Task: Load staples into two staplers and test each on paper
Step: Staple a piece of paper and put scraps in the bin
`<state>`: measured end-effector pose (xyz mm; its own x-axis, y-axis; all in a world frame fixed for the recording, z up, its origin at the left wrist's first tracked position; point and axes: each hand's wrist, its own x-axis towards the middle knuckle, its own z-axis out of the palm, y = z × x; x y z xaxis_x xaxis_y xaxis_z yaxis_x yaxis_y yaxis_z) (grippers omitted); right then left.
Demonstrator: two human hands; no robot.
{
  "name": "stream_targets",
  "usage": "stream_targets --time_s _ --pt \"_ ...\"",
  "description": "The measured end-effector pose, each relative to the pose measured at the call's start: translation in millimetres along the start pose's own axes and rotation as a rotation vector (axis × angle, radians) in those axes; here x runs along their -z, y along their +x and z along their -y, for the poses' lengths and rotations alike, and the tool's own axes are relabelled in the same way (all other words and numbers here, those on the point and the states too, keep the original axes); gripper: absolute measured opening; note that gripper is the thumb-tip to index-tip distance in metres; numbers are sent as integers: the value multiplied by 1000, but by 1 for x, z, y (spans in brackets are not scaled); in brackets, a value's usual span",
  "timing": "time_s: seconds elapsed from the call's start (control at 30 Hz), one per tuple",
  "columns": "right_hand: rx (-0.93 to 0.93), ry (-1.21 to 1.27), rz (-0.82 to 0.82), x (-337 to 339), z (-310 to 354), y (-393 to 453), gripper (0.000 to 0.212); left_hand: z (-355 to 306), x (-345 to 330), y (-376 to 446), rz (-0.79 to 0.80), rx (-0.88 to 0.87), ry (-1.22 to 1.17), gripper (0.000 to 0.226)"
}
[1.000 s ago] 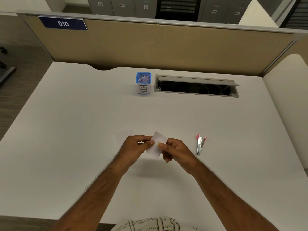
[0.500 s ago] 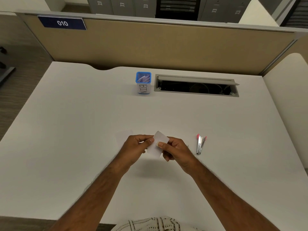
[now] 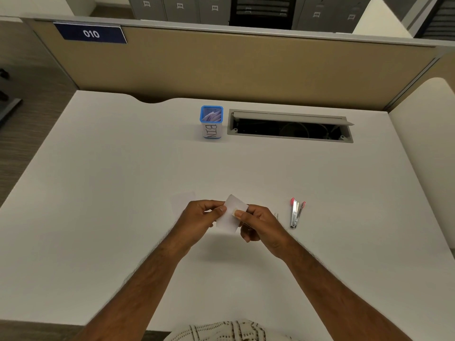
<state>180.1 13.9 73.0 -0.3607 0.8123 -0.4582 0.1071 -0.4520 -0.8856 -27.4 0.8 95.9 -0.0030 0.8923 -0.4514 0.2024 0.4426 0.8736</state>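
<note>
While pinched, paper slip point(image 3: 230, 215) tilted upright.

**A cubicle workstation under soft indoor light**

A white surface point(image 3: 98, 217) is filling most of the view, its far edge cut by a shallow curved notch. A tan fabric partition point(image 3: 246, 70) is standing behind it, topped by a grey rail and bearing a dark blue plate point(image 3: 90, 33) reading 010. A grey cable tray point(image 3: 290, 126) is sitting open in the surface. Grey numbered lockers point(image 3: 179, 7) are lining the back of the room. Brown wood-grain flooring point(image 3: 24, 94) is showing at the left, and a cream panel point(image 3: 428, 134) is rising at the right.
</note>
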Motion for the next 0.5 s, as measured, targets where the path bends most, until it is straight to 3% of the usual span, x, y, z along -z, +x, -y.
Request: stream_targets --time_s 0.27,0.4,0.5 --pt "63 49 -24 13 -7 0 27 7 7 2 -48 25 -5 18" --pt "28 19 -178 17 -17 6 31 9 12 1 -60 32 -6 14" --pt "14 -95 -314 17 -26 14 22 11 15 0 -70 45 -14 13"
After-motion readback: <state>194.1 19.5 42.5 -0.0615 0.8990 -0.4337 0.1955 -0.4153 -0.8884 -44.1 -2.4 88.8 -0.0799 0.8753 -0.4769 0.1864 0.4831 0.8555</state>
